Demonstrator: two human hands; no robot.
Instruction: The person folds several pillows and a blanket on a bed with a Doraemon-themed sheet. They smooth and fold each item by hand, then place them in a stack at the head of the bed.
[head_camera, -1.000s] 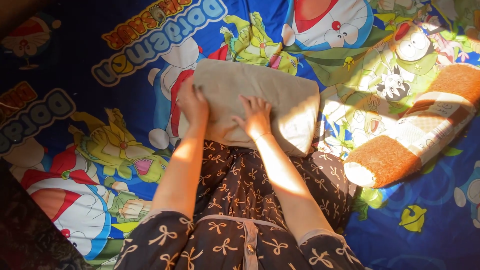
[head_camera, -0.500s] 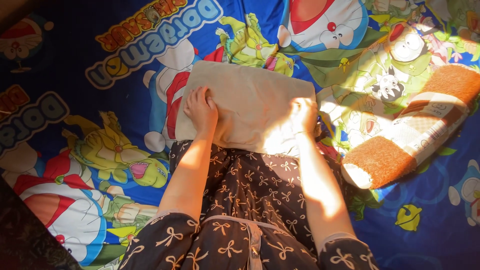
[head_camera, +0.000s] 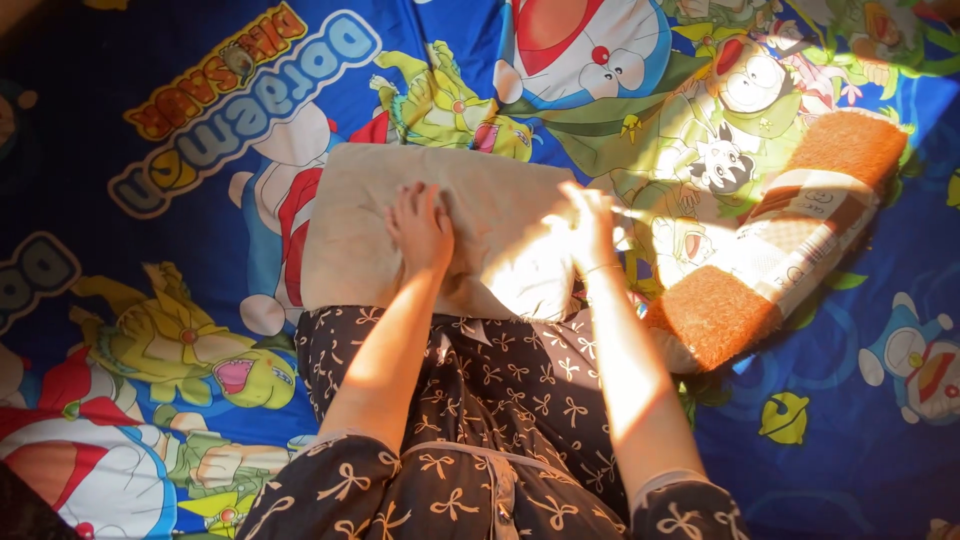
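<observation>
Head view looks straight down on a bed whose sheet (head_camera: 130, 420) is deep blue with bright cartoon figures, half of it in hard sunlight. Next in size is the person's dark dress (head_camera: 480, 400), printed with small bows, spread over the lap at the bottom. A beige pillow (head_camera: 350, 240) lies flat on the sheet, its near edge touching the dress hem. To its right, just beside it but apart, rests a bolster (head_camera: 790, 240) with fuzzy orange ends and a pale printed middle, lying slantwise.

The left hand (head_camera: 420, 228) lies palm down on the middle of the pillow, fingers spread and flat, pressing rather than gripping. The right hand (head_camera: 588, 225) sits at the pillow's right edge; glare washes it out, so its fingers seem to be curled over that edge, but I cannot tell whether they pinch the cloth.

As a judgement, the pillow looks already laid out and mostly flat, with the right side and near corner left to smooth or square up. Nothing lies on the pillow besides the hands; the bolster is the only thing close enough to crowd its right side.
</observation>
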